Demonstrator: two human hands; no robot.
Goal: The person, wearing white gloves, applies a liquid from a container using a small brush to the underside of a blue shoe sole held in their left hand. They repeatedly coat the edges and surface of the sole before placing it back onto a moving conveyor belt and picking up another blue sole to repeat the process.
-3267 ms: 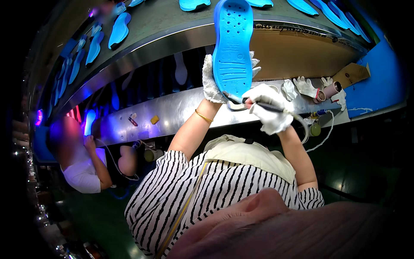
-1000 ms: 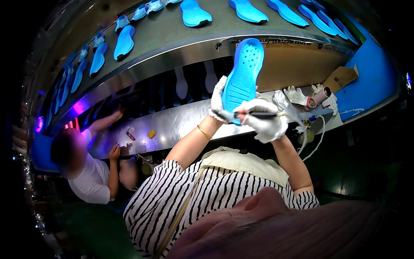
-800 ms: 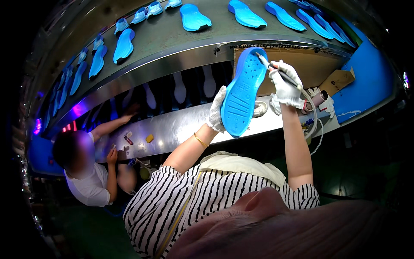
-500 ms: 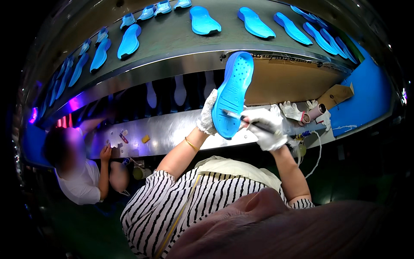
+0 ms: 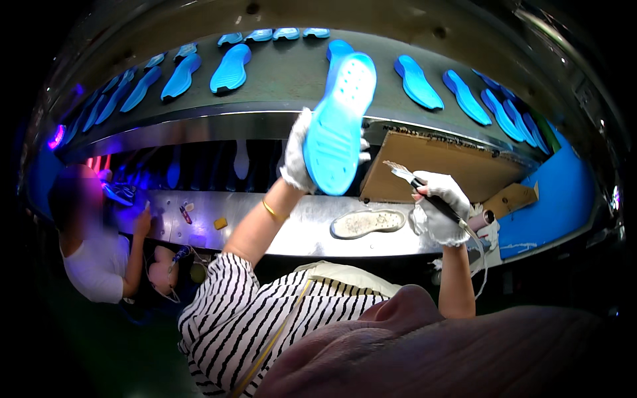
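Note:
My gloved left hand (image 5: 296, 156) is closed around a bright blue shoe sole (image 5: 334, 136), lifted in front of the belt's near edge. The sole's dotted end points up, and its ribbed, hollowed face is toward me. Fingertips show past its right side. To the right, apart from the sole, my gloved right hand (image 5: 443, 205) grips a brush (image 5: 402, 172) with pale bristles, a metal neck and a dark handle. A thin tube runs from the handle's lower end. Between my hands, a worn whitish sole (image 5: 368, 224) lies on the metal bench (image 5: 298, 229).
Several blue soles (image 5: 418, 83) lie along the dark belt (image 5: 285, 79) beyond me. A cardboard sheet (image 5: 438, 162) stands behind the bench. A spool (image 5: 481, 221) sits at the right. Another person (image 5: 99, 259) works at my left, near a yellow block (image 5: 220, 223).
My left hand has raised the blue sole up and left. The brush has left the sole's face and moved right with my right hand. The whitish sole on the bench now shows.

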